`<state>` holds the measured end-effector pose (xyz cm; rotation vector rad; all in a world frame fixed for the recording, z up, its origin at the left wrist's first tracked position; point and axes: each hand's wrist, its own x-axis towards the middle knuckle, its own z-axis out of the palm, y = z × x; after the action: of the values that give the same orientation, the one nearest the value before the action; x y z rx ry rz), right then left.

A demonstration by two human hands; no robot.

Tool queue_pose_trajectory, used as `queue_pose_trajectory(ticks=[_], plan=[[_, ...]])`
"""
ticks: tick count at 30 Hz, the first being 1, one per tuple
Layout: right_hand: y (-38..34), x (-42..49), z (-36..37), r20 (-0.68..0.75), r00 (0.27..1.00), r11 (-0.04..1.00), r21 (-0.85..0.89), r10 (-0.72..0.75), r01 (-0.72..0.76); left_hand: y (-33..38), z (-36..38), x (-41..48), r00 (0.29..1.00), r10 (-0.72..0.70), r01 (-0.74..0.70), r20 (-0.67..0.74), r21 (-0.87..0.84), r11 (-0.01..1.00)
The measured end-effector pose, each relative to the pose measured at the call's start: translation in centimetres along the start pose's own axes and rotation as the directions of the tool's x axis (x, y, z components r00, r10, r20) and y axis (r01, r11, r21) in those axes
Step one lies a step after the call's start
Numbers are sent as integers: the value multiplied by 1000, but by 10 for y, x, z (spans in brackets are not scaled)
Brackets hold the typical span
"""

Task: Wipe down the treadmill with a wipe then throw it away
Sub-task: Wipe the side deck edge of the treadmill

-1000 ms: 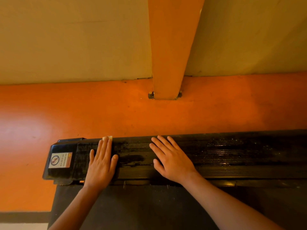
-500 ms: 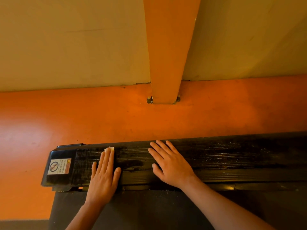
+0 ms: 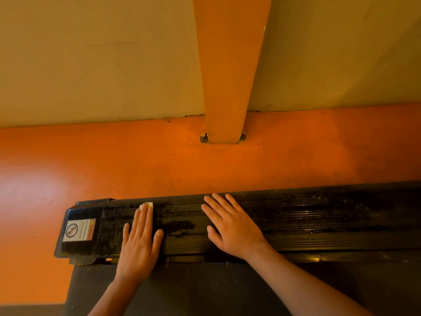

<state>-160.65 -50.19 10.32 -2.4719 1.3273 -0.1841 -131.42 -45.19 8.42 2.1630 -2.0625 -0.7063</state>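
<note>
Wipe, a small pale crumpled wad (image 3: 147, 204), peeks from under the fingertips of the left hand (image 3: 140, 242), which lies flat with straight fingers, pressing it onto the black ribbed side rail of the treadmill (image 3: 307, 215), likely mid-stroke. Right hand (image 3: 232, 224) lies flat with fingers spread on the rail nearby, probably bracing. White sticker (image 3: 79, 230) on the glossy black end cap (image 3: 68, 248) shows a crossed-out symbol and seemingly reads "NO STEPPING ON SURFACE". Orange floor (image 3: 136, 160) beyond.

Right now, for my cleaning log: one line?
wiping | left hand: presses wipe on treadmill rail | right hand: flat on rail
</note>
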Motion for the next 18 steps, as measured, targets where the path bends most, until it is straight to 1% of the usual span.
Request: queue_pose_trajectory(ticks=[4, 7, 10, 12, 15, 18], plan=[[1, 0, 0, 5, 1000, 1000, -5, -1, 1, -3, -11, 26, 999, 38, -38, -16, 10, 999], [1, 0, -2, 8, 1000, 1000, 1, 2, -2, -3, -6, -3, 1000, 13, -13, -22, -17, 1000], [-2, 0, -1, 16, 1000, 1000, 8, 12, -12, -11, -4, -21, 1000, 13, -13, 3, -2, 1000], [-3, 0, -1, 15, 1000, 1000, 11, 4, -4, -8, -7, -4, 999, 34, -35, 12, 6, 999], [-1, 0, -3, 17, 1000, 1000, 7, 0, 0, 9, -10, 30, 999, 40, -39, -15, 10, 999], [0, 0, -4, 25, 1000, 1000, 10, 3, -3, 21, -5, 23, 999, 10, -10, -42, -3, 1000]])
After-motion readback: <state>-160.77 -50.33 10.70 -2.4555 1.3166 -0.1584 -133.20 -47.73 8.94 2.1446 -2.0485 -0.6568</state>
